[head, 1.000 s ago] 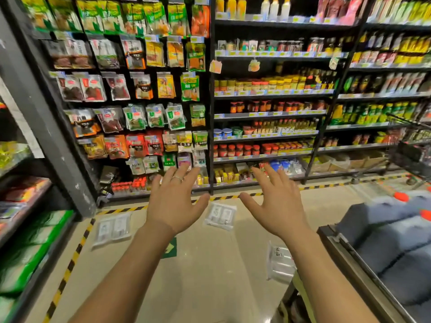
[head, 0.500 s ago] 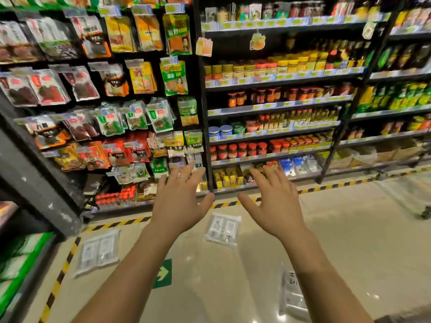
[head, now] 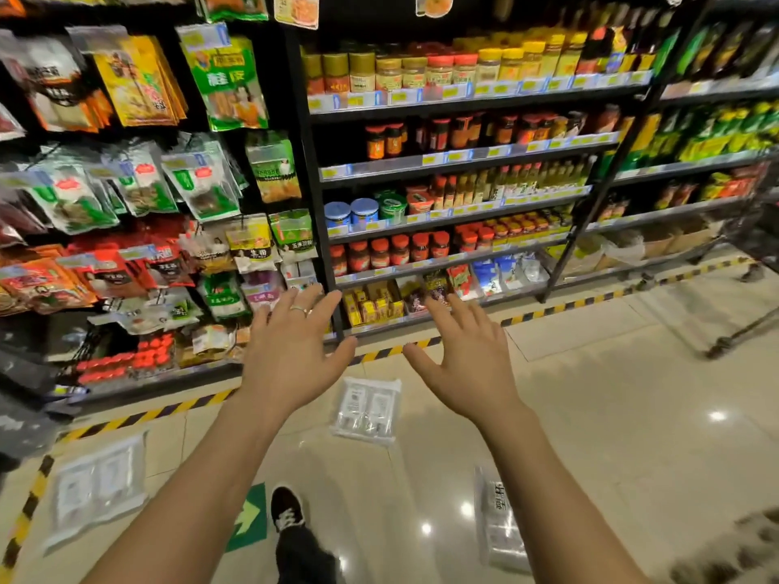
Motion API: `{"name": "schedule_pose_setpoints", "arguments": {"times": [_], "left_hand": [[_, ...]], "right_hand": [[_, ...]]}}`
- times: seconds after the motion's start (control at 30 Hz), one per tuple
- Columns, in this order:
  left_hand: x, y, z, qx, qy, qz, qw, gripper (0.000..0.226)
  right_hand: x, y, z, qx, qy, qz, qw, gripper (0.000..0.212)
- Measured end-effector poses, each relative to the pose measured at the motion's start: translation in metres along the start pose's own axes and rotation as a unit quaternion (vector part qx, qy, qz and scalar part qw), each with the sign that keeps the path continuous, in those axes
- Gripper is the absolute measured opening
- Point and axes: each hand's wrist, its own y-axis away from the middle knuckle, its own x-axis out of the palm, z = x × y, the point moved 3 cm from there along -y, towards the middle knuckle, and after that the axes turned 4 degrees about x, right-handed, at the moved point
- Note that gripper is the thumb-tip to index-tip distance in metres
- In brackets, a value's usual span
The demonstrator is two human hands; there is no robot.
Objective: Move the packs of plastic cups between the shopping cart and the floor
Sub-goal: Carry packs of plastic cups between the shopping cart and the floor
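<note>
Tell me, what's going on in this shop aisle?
A person stretches the left hand and right hand forward, both open and empty. Three packs of plastic cups lie on the floor: the middle pack between the hands, the left pack by the striped tape, the right pack beside the right forearm. None is held yet.

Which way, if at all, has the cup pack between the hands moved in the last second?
No. The cup pack lies just short of the striped floor tape, in front of the black shelf post, as before; only the view shifted.
</note>
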Motion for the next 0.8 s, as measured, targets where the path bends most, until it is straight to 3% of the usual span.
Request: {"name": "schedule_pose_setpoints", "arguments": {"times": [0.2,0.43,0.8], "left_hand": [[0.063,-0.120,0.055,0.058,0.018,0.025,0.998,0.083],[0.153,-0.240,0.135,0.097,0.013,0.123,0.988,0.080],[0.337,-0.309,0.203,0.047,0.057,0.222,0.972,0.078]], "right_hand": [[0.068,-0.108,0.003,0.046,0.027,0.008,0.999,0.073],[0.156,-0.230,0.008,0.133,0.019,0.054,0.989,0.079],[0.316,-0.297,-0.040,0.198,-0.011,0.118,0.973,0.077]]}}
